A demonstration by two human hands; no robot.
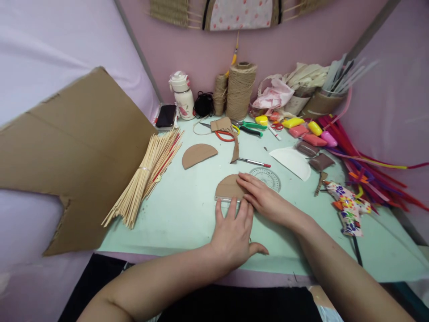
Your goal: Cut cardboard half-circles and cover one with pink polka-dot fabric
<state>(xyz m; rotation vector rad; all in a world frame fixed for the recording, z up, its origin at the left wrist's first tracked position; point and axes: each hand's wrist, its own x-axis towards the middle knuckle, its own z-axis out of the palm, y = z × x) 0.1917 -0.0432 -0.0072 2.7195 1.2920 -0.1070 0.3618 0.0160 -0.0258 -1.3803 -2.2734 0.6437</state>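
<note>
A half-round cardboard piece [227, 188] lies flat on the light green table [174, 223]. Along its straight lower edge is a clear ruler [222, 199]. My left hand [233, 232] has its fingers spread, their tips pressing on the ruler. My right hand [264, 194] lies flat with fingertips on the right side of the cardboard, near a clear round protractor [268, 178]. A second cardboard half-round [199, 154] rests up and to the left. Further right is a white half-round [293, 162], and a pen [254, 162] lies above the protractor.
Bundled wooden sticks [142, 174] and a large cardboard sheet [83, 143] are at the left. Twine rolls [240, 91], a bottle [182, 96] and a phone [166, 116] stand or lie behind. Clay packs [298, 130], pipe cleaners [372, 174] and a patterned fabric piece [350, 208] are right.
</note>
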